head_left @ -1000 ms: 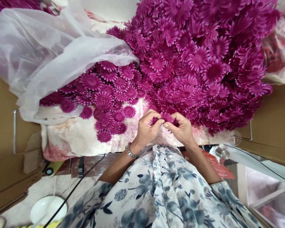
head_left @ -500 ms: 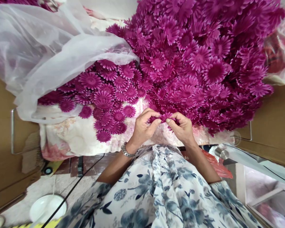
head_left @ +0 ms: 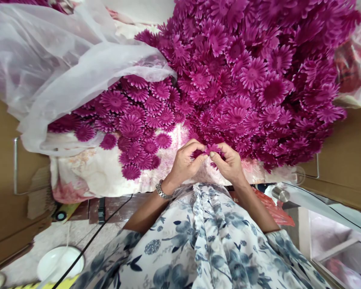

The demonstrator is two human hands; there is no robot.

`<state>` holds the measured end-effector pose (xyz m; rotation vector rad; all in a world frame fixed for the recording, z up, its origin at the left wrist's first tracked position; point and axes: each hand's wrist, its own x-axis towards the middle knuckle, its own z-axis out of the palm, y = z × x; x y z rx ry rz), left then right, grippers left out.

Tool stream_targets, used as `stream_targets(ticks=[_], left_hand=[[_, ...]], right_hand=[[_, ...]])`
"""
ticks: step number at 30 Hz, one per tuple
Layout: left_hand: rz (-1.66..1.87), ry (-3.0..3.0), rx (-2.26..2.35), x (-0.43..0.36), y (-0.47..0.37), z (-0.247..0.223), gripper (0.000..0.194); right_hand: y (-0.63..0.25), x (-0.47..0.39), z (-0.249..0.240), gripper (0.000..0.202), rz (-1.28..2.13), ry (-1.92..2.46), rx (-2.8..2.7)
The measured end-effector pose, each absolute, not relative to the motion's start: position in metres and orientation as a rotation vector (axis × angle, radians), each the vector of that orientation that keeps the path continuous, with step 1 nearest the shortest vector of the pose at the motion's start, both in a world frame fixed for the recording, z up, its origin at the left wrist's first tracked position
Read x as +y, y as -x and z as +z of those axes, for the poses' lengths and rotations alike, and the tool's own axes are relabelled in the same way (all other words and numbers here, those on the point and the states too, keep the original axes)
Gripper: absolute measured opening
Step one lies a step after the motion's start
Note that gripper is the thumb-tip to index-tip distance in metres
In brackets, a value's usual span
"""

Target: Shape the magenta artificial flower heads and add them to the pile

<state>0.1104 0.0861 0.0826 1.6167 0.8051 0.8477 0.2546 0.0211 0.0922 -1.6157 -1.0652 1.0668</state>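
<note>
Between my two hands is a magenta artificial flower head [head_left: 212,149], pinched at its petals from both sides. My left hand [head_left: 186,160], with a metal watch [head_left: 162,190] on the wrist, grips it between thumb and fingers. On the other side my right hand [head_left: 228,161] pinches it the same way. How many petal layers are in the fingers I cannot tell. A large heap of loose magenta flower heads [head_left: 252,74] rises just beyond my hands. To the left, flatter flower heads [head_left: 130,126] lie in overlapping rows on the cloth.
A translucent white plastic bag [head_left: 66,76] covers part of the left flowers. Cardboard boxes stand at the left [head_left: 6,168] and right [head_left: 345,148]. The floral cloth [head_left: 90,172] ends near my waist. Below left are a black cable [head_left: 108,218] and a white round object [head_left: 60,263].
My left hand has shifted slightly right, closer to my right hand. The flower head between them has turned or bent a little. The piles have not moved.
</note>
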Motion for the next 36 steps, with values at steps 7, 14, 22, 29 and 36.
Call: stream_targets(ticks=[7,14,22,29,36], left_hand=[[0.915,-1.662,0.898,0.085,-0.115,0.079,0.011],[1.011,-1.642,0.99,0.087,-0.109,0.08,0.006],[0.885,-1.736,0.767,0.087,-0.109,0.085,0.009],[0.737,-1.539,0.617,0.092,-0.112,0.078,0.008],[0.776,-0.943,0.627,0.083,-0.119,0.067,0.013]], right_hand=[[-0.253,0.021,0.088,0.019,1.056,1.657,-0.987],[-0.255,0.02,0.088,0.021,0.988,1.736,-0.97],[-0.256,0.022,0.089,0.023,0.942,1.736,-1.094],[-0.258,0.021,0.088,0.026,1.129,1.602,-1.105],[-0.256,0.015,0.084,0.028,1.366,1.429,-0.878]])
